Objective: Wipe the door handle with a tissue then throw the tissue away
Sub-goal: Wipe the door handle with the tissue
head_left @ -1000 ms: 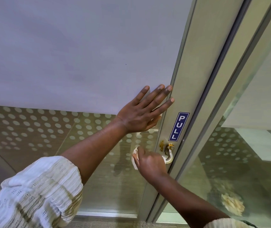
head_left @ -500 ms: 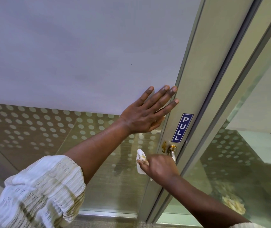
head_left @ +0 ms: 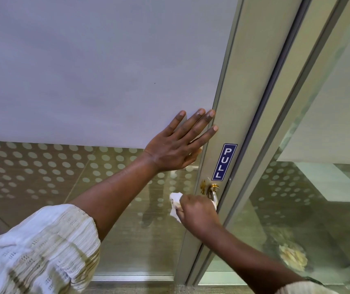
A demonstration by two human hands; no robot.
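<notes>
A metal door handle (head_left: 212, 193) with a brass collar is fixed to the door's grey frame, just below a blue PULL sticker (head_left: 224, 161). My right hand (head_left: 198, 213) is closed around the handle's lower part, with a crumpled white tissue (head_left: 175, 204) in its grip; the tissue sticks out on the left of the fist. Most of the handle is hidden under the hand. My left hand (head_left: 178, 148) lies flat with fingers spread on the frosted glass, its fingertips touching the frame's edge above the sticker.
The glass door (head_left: 84, 81) has a frosted band above and a dotted band below. A second glass panel (head_left: 318, 187) stands to the right of the frame. Floor shows through the glass at the bottom.
My right hand with the tissue has slid along the handle, from its bend up toward the collar, then a little lower. My left hand stays flat on the glass.
</notes>
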